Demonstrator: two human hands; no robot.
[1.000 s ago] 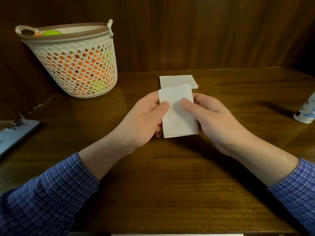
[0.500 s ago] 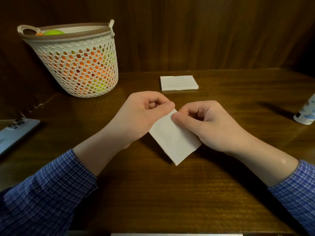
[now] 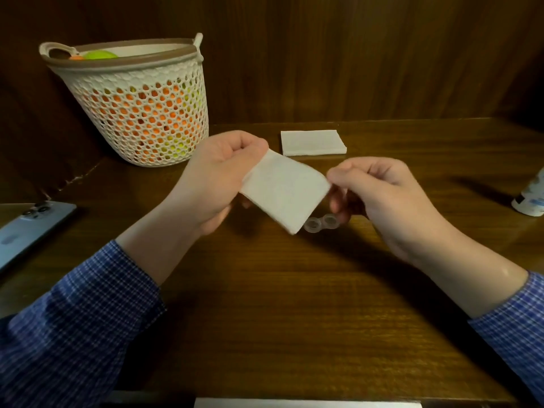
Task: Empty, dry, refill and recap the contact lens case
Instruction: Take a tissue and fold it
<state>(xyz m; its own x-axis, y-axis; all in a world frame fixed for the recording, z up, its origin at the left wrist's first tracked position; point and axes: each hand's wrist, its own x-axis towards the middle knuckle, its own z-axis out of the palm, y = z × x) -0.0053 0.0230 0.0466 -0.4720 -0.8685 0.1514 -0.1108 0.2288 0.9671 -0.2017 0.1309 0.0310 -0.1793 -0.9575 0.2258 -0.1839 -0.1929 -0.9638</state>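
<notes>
A folded white tissue hangs above the table between my two hands. My left hand pinches its upper left corner. My right hand pinches its right edge with thumb and forefinger. Below the tissue a clear contact lens case lies on the wooden table, uncapped, with both round wells showing; part of it is hidden behind the tissue and my right fingers. A white solution bottle lies at the right edge, mostly cut off.
A stack of folded white tissues lies behind my hands. A white mesh basket with orange and green things stands at the back left. A blue phone lies at the left edge. A wooden wall closes the back.
Both hands have lifted the tissue off the table and spread apart, each keeping a pinch on it. The lens case under it has come into view.
</notes>
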